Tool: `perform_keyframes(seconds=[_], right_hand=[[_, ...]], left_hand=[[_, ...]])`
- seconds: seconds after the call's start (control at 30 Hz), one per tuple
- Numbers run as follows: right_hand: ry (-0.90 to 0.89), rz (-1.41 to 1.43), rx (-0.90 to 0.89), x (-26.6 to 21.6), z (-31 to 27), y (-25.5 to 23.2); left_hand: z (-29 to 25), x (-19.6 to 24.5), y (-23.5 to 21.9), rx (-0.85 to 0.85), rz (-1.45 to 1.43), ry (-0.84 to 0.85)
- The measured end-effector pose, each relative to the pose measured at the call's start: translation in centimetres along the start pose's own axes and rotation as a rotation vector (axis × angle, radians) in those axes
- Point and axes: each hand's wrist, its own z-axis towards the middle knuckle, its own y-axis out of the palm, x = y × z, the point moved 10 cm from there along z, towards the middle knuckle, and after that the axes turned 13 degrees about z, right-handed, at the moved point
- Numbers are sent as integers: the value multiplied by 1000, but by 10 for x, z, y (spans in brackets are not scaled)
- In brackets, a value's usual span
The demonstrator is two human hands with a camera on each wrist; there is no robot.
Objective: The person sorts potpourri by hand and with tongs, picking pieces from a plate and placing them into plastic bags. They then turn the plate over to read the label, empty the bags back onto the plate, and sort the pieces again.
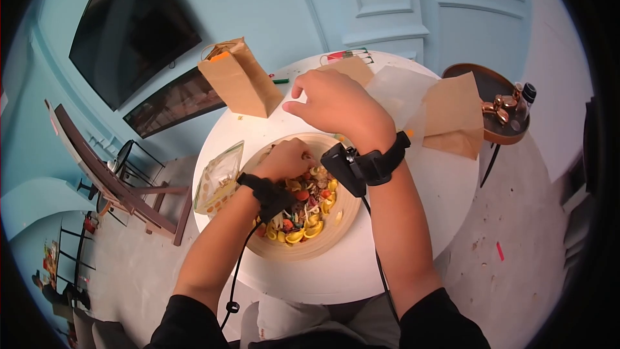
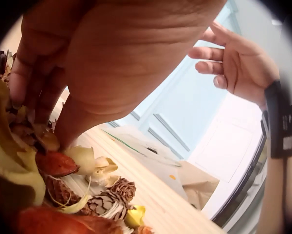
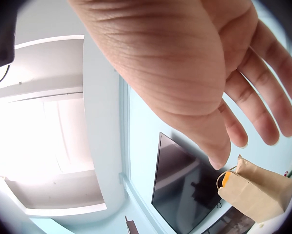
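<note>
A round pale wooden bowl holds dried flowers, cones and yellow curled pieces. Over its far left part is the left hand, fingers bent down into the mix. The left wrist view shows this hand with thumb and fingertips around a small brownish dried piece, beside a red-orange one; its fingertips are partly hidden. Raised above the bowl's far right side, the right hand holds nothing. Its fingers are relaxed and slightly bent in the right wrist view.
A brown paper bag stands at the back left of the white table. An opened clear pouch leans by the bowl's left. Brown paper and a translucent bag lie at right, near a side tray with copper-coloured objects.
</note>
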Motion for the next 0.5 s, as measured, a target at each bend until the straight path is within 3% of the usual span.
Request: perform_keyframes(seconds=[0.03,0.33,0.5], right_hand=[[-20,-2,20,0,0,0],[-21,11,-13,0,1,2],[-13,14,-10,-1,0,0]], left_hand=[[-3,-1,0,-45,-57,-20],[-12,-24,-4,91,-655,-89],[-48,-13,-39,204,-607,-118]])
